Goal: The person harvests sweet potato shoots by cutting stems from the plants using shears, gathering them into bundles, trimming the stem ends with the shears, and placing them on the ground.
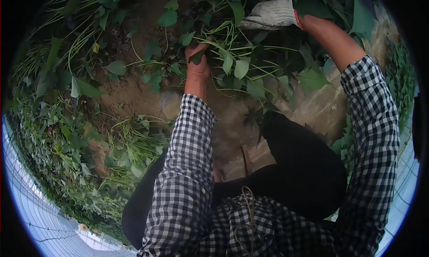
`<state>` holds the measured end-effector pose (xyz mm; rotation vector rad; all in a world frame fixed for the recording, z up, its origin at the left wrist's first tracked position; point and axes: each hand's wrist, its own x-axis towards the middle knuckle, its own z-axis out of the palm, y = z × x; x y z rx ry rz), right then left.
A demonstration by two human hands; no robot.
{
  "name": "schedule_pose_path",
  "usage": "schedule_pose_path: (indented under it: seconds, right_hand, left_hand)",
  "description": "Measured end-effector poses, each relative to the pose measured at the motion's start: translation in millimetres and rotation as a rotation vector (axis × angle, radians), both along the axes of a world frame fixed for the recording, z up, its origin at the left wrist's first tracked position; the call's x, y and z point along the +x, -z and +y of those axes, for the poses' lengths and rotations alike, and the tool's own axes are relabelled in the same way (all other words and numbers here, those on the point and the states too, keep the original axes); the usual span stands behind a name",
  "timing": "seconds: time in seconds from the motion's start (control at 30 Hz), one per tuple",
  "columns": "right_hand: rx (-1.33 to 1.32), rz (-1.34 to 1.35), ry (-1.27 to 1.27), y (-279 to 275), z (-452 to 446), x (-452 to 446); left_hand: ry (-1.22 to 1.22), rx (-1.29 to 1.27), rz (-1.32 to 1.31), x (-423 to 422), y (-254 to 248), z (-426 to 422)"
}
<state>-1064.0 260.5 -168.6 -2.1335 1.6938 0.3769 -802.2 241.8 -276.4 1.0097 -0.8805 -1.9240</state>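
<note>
My bare left hand (198, 65) is closed around the green stems of a leafy vine (241, 68). A dark leaf covers part of its fingers. The held stems fan out to the right, with broad pointed leaves hanging from them. At the upper right, my right hand (270, 16) wears a pale, soiled knit glove with a red cuff. Its fingers stretch leftward beside the upper stems, and leaves surround the hand. Whether the gloved fingertips touch a stem is not clear.
Brown soil (134, 94) lies beneath the hands. Dense vines (58, 136) spread along the left, and cut-looking stems (134, 143) lie lower down. My bent knee (304, 163) is close below the foliage. A round, pale object (170, 104) sits on the ground by my left wrist.
</note>
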Motion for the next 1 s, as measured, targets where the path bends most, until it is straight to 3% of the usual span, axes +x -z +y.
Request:
schedule_pose_path:
  seconds: [0.13, 0.23, 0.33, 0.43, 0.53, 0.63, 0.7, 0.8, 0.87, 0.97, 1.0]
  right_hand:
    - [0.010, 0.012, 0.006, -3.4, -1.3, 4.3]
    - [0.011, 0.030, -0.001, -4.6, -4.1, 11.5]
    - [0.013, 0.044, 0.005, -5.3, -5.4, 17.6]
    - [0.017, 0.046, 0.021, -8.8, -0.5, 23.8]
    - [0.054, 0.005, 0.041, -16.2, 5.8, 22.7]
    - [0.168, -0.150, 0.148, -32.4, 33.1, 16.7]
    - [0.311, -0.283, 0.290, -45.6, 55.8, 6.6]
    - [0.492, -0.427, 0.530, -59.1, 95.9, -6.0]
    - [0.208, -0.816, 0.629, -76.0, 137.5, -5.0]
    - [0.301, -0.612, 0.702, -71.7, 165.9, -18.2]
    - [0.207, -0.593, 0.643, -35.4, 150.6, -32.3]
  left_hand:
    - [0.056, -0.001, -0.210, -14.2, -24.2, 7.0]
    - [-0.066, -0.001, -0.279, -24.3, -27.6, 9.6]
    - [0.036, -0.127, -0.386, -19.8, -35.7, 7.2]
    - [0.077, -0.244, -0.354, -17.2, -30.2, 6.0]
    - [0.152, -0.199, -0.357, -3.4, -41.6, 10.5]
    - [0.091, -0.011, 0.000, 33.2, -47.0, 23.1]
    - [0.162, 0.124, 0.105, 66.6, -54.6, 31.6]
    - [0.114, 0.215, 0.222, 81.9, -105.5, 56.5]
    - [0.111, 0.224, 0.213, 89.0, -124.4, 66.4]
    - [0.115, 0.197, 0.143, 91.7, -134.4, 56.4]
    - [0.096, 0.172, 0.100, 90.9, -116.6, 44.7]
